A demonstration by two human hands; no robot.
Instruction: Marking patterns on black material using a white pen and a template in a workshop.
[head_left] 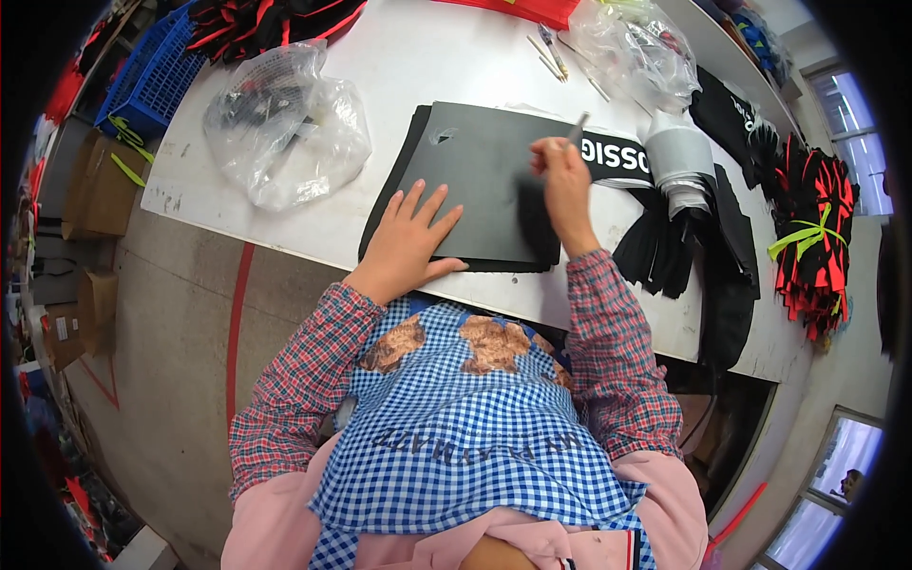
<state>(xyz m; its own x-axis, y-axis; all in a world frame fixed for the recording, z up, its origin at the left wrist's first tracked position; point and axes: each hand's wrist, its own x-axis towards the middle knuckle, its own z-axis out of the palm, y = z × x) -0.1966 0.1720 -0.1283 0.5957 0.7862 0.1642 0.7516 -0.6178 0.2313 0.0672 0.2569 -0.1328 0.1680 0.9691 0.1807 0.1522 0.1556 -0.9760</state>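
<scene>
A dark grey flat sheet (484, 161) lies on the white table (380, 57) in front of me. Black fabric (381, 226) shows from under its left edge. My left hand (410, 239) rests flat on the sheet's lower left part, fingers spread. Over the sheet's right edge, my right hand (564, 195) is closed round a thin grey stick-like tool (579, 127), which points up and away; its exact kind is unclear. A dark blurred patch shows beside that hand. Just right of it lies a black strip with white lettering (608, 160).
A grey-and-white roll (680, 152) stands to the right among black fabric pieces (655, 242). Clear plastic bags (290, 133) lie at left and far right. Pens (551, 49) lie at the back. A blue crate (152, 71) and black-and-red bundles (814, 237) flank the table.
</scene>
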